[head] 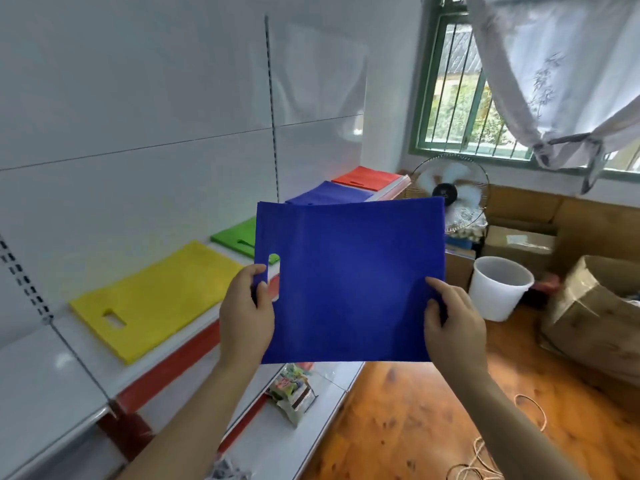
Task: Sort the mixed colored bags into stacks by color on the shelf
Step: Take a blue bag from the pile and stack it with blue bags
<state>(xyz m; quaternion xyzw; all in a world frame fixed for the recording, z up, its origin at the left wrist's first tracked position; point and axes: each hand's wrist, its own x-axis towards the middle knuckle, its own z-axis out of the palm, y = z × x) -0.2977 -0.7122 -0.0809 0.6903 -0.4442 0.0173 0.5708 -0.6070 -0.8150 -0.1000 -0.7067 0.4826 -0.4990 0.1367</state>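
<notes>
Blue flat fabric bag (pixel 353 278)

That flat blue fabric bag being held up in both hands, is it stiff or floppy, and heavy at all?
The flat blue fabric bag probably has slight body: pinched only at its side edges by the left hand and right hand, it stays nearly flat, with a gentle bow along the top. It looks light, since fingertip pinches carry it. Its matte weave likely isn't slippery.
</notes>
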